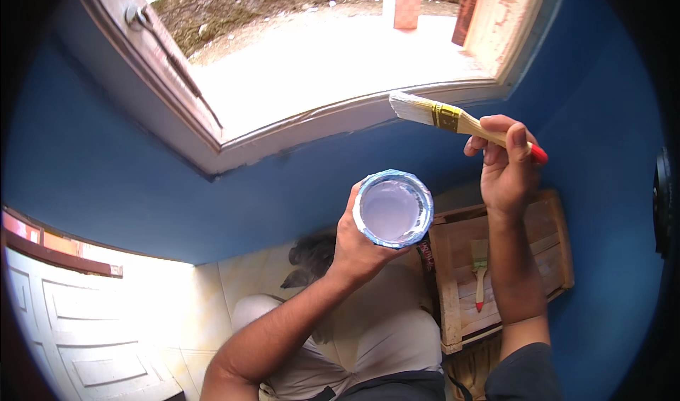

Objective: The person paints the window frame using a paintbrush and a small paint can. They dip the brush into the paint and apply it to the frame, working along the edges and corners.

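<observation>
My left hand [358,241] grips a round paint can [393,208] with a paint-smeared rim; pale, whitish-lavender paint shows inside. In my right hand [507,162] is a flat paintbrush [470,127] with a wooden handle, a red tip and a yellow-green band. Its white-coated bristles point left, beside the lower edge of the window frame [319,116] in this view. The brush is above and to the right of the can, apart from it. The lower part of the frame is pale, with an uneven edge against the blue wall [255,204].
A wooden crate [451,316] stands at lower right, with a second paintbrush [479,289] on its slats. A dark cloth-like heap [311,257] lies on the tiled floor [244,273]. A white panelled door [95,326] is at lower left. A metal hook [170,58] hangs at the window.
</observation>
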`<state>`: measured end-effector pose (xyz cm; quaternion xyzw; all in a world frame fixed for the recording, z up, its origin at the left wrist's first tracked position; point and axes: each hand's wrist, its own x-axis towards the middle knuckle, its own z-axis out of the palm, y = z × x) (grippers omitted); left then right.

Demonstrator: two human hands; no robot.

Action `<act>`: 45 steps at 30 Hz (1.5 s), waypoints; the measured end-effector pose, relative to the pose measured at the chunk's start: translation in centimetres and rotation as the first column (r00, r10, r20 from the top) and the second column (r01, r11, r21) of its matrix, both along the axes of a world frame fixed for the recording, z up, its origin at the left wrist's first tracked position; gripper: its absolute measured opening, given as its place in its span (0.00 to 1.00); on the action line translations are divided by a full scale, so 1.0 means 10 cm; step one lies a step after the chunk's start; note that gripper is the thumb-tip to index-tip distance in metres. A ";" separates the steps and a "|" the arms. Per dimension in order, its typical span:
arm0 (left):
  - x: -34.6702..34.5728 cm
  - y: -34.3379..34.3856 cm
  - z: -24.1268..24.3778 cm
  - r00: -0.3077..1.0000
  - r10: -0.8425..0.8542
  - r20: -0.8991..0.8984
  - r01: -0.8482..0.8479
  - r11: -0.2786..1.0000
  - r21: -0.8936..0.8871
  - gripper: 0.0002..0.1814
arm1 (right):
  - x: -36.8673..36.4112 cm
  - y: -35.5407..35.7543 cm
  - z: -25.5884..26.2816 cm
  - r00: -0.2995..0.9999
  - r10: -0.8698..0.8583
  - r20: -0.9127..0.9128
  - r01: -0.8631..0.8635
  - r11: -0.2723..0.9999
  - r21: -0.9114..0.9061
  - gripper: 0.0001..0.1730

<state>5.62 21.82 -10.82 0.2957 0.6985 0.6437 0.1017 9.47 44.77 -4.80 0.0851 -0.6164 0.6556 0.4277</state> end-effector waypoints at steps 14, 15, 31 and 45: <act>0.00 -0.53 -0.06 0.996 0.080 -0.047 -0.083 0.995 -0.063 0.50 | -0.75 -0.83 0.33 0.952 0.304 0.039 -0.272 0.780 0.564 0.12; 0.02 -0.57 -0.05 0.995 0.095 -0.037 -0.096 0.994 -0.050 0.50 | -0.82 -0.90 0.32 0.944 0.328 0.027 -0.281 0.762 0.584 0.11; 0.15 -1.02 -0.10 0.982 0.160 0.101 -0.166 0.985 0.055 0.53 | -1.25 -1.43 0.12 0.952 0.304 -0.038 -0.187 0.677 0.712 0.04; 0.09 -1.01 -0.03 0.986 0.165 -0.001 -0.165 0.985 0.046 0.53 | -0.99 -1.10 0.20 0.972 0.181 -0.152 0.016 0.588 0.808 0.04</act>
